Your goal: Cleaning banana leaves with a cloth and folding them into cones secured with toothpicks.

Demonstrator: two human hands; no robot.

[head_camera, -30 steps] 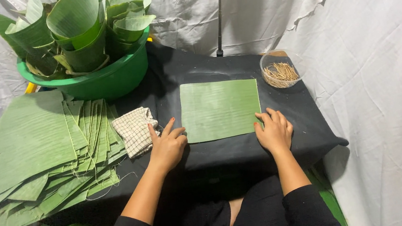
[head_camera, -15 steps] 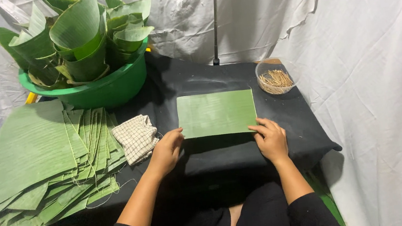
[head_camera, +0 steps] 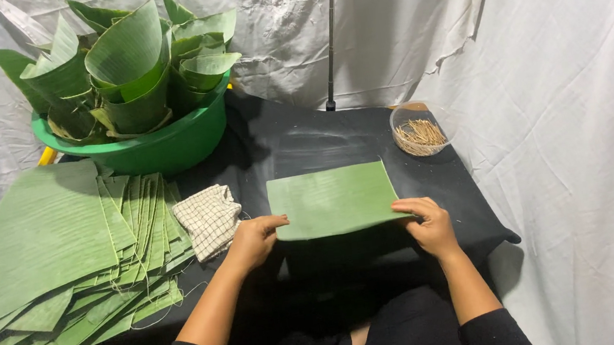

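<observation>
Hands gripping the near edge of a cut banana leaf sheet (head_camera: 332, 199): left hand (head_camera: 253, 240) is pinching the near-left corner, right hand (head_camera: 428, 224) is pinching the near-right corner, fingers curled over the edge. Sheet is lying flat on the black-covered table (head_camera: 296, 143), near edge lifting slightly at the table's front. Checked cloth (head_camera: 208, 219) is sitting just left of the left hand, touching the leaf stack. Stack of cut banana leaf sheets (head_camera: 58, 259) is spreading over the table's left side, fanned and overhanging the edge. Farther back, clear bowl of toothpick-like sticks (head_camera: 417, 130) is standing at the right rear corner. Green basin (head_camera: 152, 143) at the left rear is holding rolled leaf cones (head_camera: 130, 65), upright and packed together. White sheeting (head_camera: 565, 92) is hanging behind and right.
</observation>
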